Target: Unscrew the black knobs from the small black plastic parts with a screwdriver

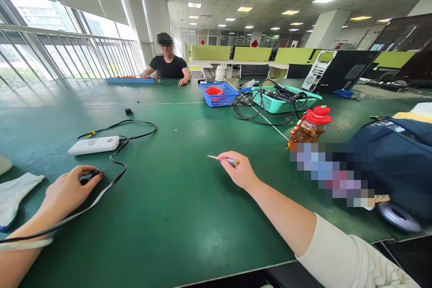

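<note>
My right hand [238, 170], over the middle of the green table, is closed around a small screwdriver [232, 161]. Its thin metal tip points left, and the handle looks pale and purplish. At the left, my left hand [69, 189] rests low on the table with thumb and fingers pinched on a small black object [88, 176], mostly hidden by the fingers; its kind I cannot make out. Just beyond that hand lies a white power bank [94, 145]. A black cable [118, 171] runs from it, past my left hand and over the wrist.
A white glove [20, 195] lies at the left edge. Farther back are a small black piece [128, 111], a blue basket [219, 99] and a green basket [278, 105] of tangled cables. A red-lidded bottle [308, 128] and a dark bag [394, 162] stand right. Another person [168, 65] sits opposite.
</note>
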Motion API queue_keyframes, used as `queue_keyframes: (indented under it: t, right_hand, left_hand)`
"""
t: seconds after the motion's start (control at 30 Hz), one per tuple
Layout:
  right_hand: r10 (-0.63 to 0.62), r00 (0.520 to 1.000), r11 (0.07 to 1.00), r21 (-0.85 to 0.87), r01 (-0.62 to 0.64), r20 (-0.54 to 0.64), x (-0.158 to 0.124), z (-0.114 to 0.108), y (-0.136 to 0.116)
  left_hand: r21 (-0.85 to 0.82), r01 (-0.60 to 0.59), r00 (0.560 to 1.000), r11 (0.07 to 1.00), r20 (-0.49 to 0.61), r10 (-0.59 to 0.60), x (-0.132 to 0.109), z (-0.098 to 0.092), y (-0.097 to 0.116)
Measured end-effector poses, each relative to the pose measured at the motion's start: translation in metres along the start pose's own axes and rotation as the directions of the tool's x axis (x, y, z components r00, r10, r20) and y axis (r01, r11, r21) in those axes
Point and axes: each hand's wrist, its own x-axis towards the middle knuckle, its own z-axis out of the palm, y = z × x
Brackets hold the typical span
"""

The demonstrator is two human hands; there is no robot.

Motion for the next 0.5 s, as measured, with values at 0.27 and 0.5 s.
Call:
queue_keyframes:
  t: [0.27,0.5]
  right_hand:
    - [0.019,1.000,1.000,0.019,-0.019,-0.009,0.000,0.000,0.001]
    - [-0.029,0.999,0.999,0.023,0.029,0.026,-0.001,-0.001,-0.002]
  left_hand:
    - [-0.204,0.242,0.970,0.948,0.017,-0.244,-0.012,-0.025,0.022]
    - [-0.382,0.303,0.952,0.873,0.079,-0.296,-0.017,-0.031,0.002]
